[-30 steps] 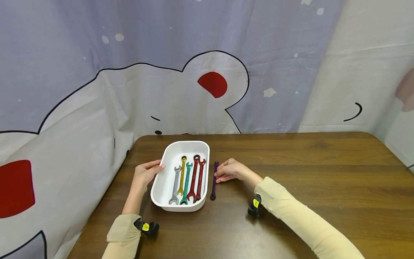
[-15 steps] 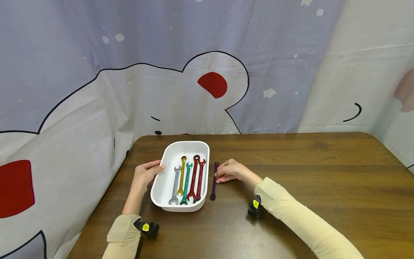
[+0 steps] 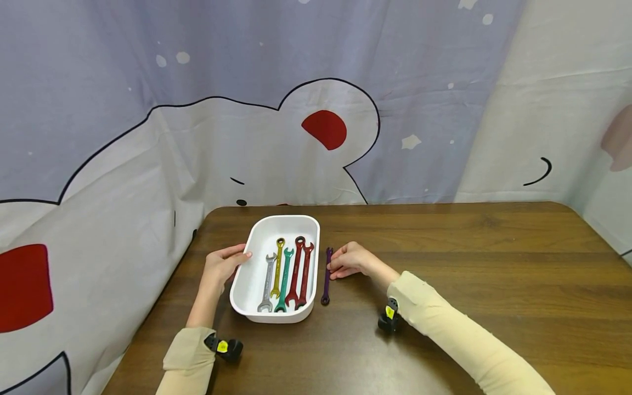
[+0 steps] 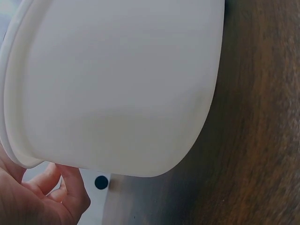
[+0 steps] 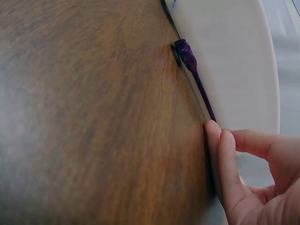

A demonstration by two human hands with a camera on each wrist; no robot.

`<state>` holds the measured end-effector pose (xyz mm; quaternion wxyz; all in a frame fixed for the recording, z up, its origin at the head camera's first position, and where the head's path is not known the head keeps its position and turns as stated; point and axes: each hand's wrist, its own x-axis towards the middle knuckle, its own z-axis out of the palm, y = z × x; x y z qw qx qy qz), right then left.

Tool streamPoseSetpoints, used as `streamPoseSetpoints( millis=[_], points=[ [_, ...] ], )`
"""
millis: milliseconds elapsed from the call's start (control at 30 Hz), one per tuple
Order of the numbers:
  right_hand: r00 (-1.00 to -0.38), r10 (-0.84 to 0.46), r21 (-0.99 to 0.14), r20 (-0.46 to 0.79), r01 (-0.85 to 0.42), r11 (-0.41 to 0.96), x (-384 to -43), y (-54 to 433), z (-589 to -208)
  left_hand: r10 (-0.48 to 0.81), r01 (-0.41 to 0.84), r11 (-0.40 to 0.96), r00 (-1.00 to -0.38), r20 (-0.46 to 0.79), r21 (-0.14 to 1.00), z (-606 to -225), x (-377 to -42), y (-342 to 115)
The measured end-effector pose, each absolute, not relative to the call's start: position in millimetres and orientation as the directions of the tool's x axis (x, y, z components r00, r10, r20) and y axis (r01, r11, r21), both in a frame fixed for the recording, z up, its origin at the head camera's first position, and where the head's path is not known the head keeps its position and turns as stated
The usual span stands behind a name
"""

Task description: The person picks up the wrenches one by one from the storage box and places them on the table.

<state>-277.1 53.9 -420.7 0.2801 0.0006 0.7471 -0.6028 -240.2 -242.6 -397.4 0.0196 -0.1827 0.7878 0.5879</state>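
Lying alongside the right wall of a white, round-cornered, oblong tray (image 3: 261, 233), a slim purple metal wrench (image 3: 326, 286) points away from the person, just apart from the tray in the head view. The right hand (image 3: 351, 260), to the right of the tray, has its thumb and fingertips brought together on the wrench's shaft, pinching it partway along; whether the wrench touches the surface along its whole length is hard to tell. At the tray's left side, the left hand (image 3: 220, 266) is clamped on the rim, thumb over the edge and the other fingers outside the wall. Inside the tray, side by side from its left wall to its right, lie a silver metal wrench (image 3: 268, 282), a yellow one with a ring at its far end (image 3: 278, 269), a green open-ended one (image 3: 284, 278), a long red one with a ring at its far end (image 3: 295, 271) and a second red one with open jaws at its far end, close to the tray's right wall. Nearer the person than the tray, each cream sleeve carries a small black device with a yellow label, one to the tray's left (image 3: 224, 347) and one to its right (image 3: 388, 316). Beneath the tray spreads a brown wood-grain surface (image 3: 454, 263), and beyond it hangs a lavender and white cloth (image 3: 247, 55) printed with black outlines, red patches and pale stars.
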Motion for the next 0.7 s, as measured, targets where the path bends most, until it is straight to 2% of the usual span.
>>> streamPoseSetpoints(
  millis=[700],
  points=[
    [-0.845, -0.342, -0.899, -0.411, 0.314, 0.304, -277.9, 55.3, -422.9, -0.269, -0.319, 0.267, -0.931, -0.247, 0.909, -397.3, -240.5, -243.1]
  ],
)
